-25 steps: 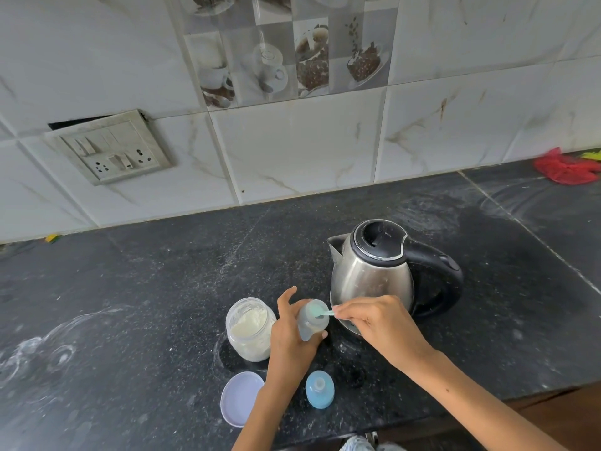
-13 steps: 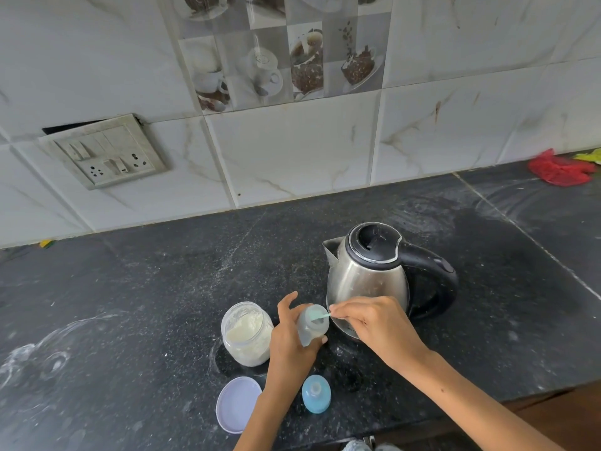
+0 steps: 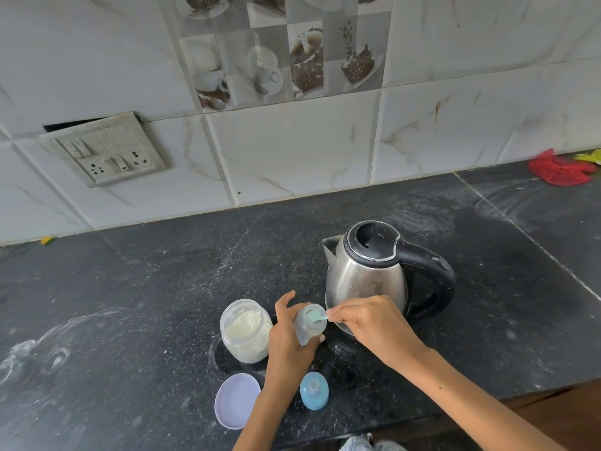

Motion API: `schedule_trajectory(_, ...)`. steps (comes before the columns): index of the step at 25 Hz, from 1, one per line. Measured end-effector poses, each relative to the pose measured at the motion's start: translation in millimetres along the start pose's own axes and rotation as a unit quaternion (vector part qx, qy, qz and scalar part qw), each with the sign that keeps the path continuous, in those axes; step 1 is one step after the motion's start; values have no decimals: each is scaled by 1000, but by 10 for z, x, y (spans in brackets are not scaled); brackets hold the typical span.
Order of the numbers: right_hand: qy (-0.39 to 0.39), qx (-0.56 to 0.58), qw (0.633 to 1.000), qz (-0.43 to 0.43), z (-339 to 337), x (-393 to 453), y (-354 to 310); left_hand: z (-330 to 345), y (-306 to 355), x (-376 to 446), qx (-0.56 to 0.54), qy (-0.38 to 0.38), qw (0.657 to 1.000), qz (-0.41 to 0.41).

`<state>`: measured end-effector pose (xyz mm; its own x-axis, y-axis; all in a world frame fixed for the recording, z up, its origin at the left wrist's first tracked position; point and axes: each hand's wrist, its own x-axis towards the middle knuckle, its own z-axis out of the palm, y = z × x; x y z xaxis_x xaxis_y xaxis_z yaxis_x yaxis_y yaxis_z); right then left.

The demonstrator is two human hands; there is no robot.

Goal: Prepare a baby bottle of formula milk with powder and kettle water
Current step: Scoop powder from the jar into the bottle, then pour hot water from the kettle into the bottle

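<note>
Head view: hands unchanged, left (image 3: 289,340) gripping bottle (image 3: 310,323), right (image 3: 367,323) pinching scoop (image 3: 317,318).

A steel kettle (image 3: 367,278) is seen standing on a dark stone counter (image 3: 146,288), its black handle turned to the right. Just in front of the kettle, a small clear bottle (image 3: 309,325) is gripped by the left hand (image 3: 289,340) and tilted toward the right. A pale green scoop (image 3: 320,318) is pinched by the right hand (image 3: 367,323) and held at the bottle's open mouth. Left of the kettle, beside the left hand, an open jar (image 3: 246,330) of white powder is set. Nearer the counter edge, in front of the kettle, a lilac lid (image 3: 236,400) and a blue bottle cap (image 3: 313,390) are laid. Far right of the kettle, against the tiled wall, a red cloth (image 3: 559,169) is left.
</note>
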<state>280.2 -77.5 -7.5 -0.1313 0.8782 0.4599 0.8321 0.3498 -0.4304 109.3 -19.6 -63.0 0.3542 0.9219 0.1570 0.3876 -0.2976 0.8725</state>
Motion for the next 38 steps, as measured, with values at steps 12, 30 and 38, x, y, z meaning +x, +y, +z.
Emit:
schedule_trajectory(12,115,153,960,205,-21,-52,-124,116,28,-100,-38,37,998,-44)
schedule_trajectory(30,50,189,957,215,916,733,-638,-753,75,-865,10,155,987,-46)
schedule_trajectory(38,94,209,941,248,560,357,-579,-554,55,-732,-12,62,998,-2)
